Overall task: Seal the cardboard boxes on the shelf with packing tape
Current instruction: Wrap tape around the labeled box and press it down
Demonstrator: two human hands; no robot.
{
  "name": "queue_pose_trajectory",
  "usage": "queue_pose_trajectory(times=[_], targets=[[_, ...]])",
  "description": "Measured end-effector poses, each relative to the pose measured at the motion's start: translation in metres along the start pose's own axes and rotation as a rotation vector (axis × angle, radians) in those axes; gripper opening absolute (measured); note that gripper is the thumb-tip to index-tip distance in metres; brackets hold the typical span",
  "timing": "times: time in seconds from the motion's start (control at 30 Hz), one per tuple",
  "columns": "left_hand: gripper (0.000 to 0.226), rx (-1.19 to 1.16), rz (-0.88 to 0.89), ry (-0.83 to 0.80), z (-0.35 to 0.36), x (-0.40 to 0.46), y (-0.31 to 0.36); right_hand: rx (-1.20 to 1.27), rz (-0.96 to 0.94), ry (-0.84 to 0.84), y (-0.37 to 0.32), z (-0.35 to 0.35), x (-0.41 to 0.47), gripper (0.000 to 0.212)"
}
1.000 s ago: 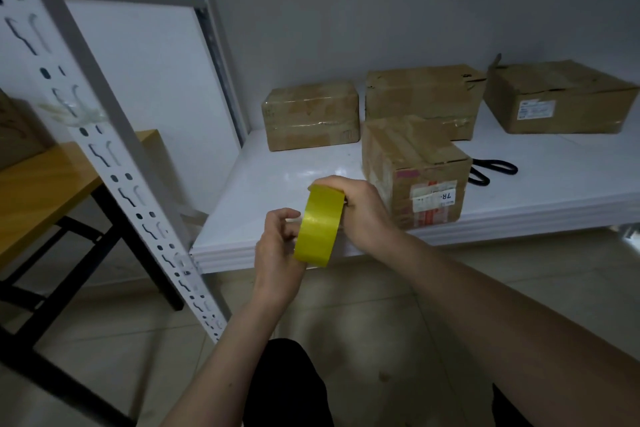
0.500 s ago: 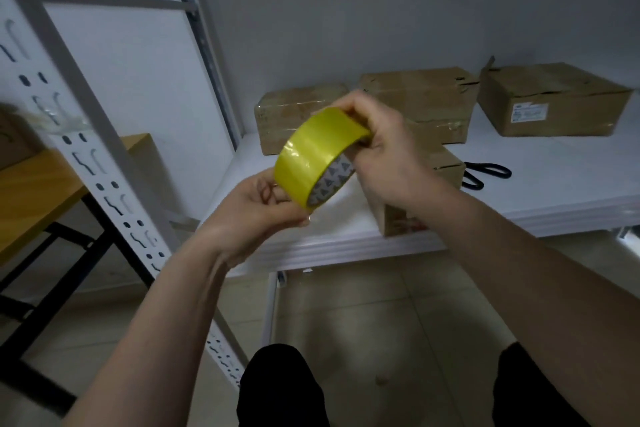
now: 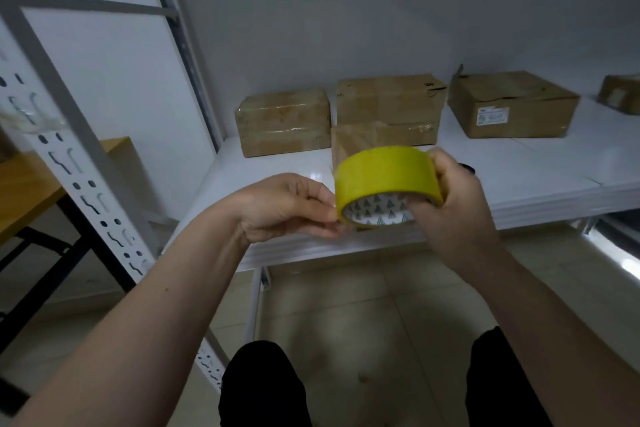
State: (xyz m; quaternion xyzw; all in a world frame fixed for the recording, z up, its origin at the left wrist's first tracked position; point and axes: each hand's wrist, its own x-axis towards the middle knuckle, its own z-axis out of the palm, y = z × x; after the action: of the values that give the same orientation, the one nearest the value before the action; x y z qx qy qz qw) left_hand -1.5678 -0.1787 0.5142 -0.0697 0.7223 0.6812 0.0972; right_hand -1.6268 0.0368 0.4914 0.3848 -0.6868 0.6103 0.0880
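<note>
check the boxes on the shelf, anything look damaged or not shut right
Two stand out. The middle back box has a torn top right corner with a dark gap. The box to its right has a flap corner sticking up at its back left. The left box looks shut and taped.

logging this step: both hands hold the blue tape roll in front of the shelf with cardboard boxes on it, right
Not quite: the tape roll is yellow, not blue, as the head view shows. The rest stands: the left hand and right hand both hold it in front of the shelf with cardboard boxes on it.
</note>
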Motion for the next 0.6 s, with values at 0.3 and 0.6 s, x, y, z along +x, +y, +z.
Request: queue_pose_trajectory(times=[0.3, 0.6], targets=[[0.041, 0.169, -0.102, 0.062, 0.004, 0.013, 0.021, 0.040, 0.047, -0.184, 0.009, -0.011, -0.034, 0.033], [0.018, 0.512, 0.278, 0.394, 0.026, 0.035, 0.050, 0.124, 0.049, -0.075, 0.001, 0.005, -0.043, 0.023]])
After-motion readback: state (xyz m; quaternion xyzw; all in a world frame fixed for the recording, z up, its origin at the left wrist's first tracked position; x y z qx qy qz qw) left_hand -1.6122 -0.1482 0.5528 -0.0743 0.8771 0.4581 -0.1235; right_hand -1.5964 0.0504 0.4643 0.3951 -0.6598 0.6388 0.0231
